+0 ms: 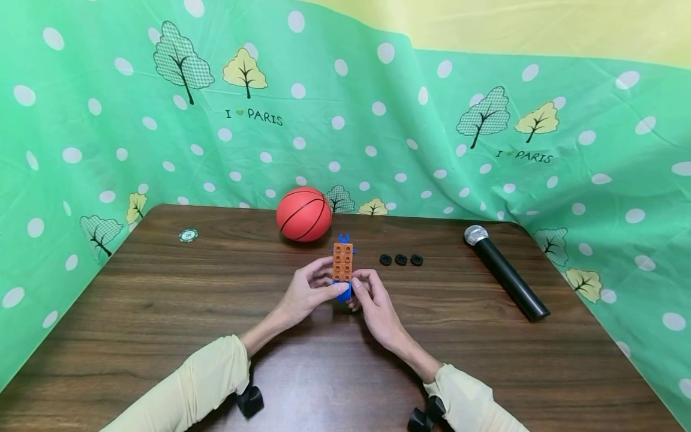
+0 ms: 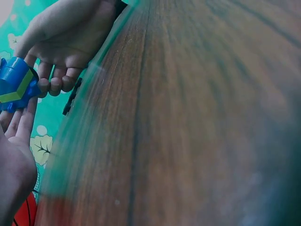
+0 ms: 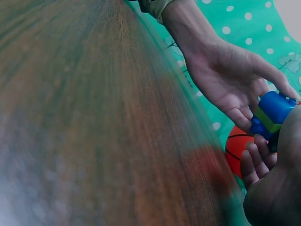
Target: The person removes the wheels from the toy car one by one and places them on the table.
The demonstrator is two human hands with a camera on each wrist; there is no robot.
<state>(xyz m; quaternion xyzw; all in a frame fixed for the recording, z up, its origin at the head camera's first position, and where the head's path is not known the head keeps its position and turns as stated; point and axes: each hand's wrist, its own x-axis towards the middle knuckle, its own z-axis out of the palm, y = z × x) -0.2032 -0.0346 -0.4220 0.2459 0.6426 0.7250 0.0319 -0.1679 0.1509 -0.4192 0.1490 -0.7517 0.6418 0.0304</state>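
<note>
Both hands hold a toy vehicle [image 1: 342,262] of building blocks, with a studded orange top and blue ends, above the table. A small blue hook [image 1: 344,238] sticks up at its far end. The left hand [image 1: 310,291] grips the vehicle from the left, thumb over its near blue end. In the left wrist view, a yellow-green stripe [image 2: 16,92] crosses the blue end. At that end's right side, the right hand [image 1: 379,309] pinches a black wheel [image 3: 273,143], mostly hidden by the fingers and set against the vehicle.
Three black wheels [image 1: 400,260] lie in a row right of the vehicle. Behind the left hand is a red toy basketball [image 1: 304,215]. A black microphone [image 1: 507,275] lies at the right, a poker chip [image 1: 188,235] at the far left. A green dotted cloth [image 1: 335,120] hangs behind the table [image 1: 162,288].
</note>
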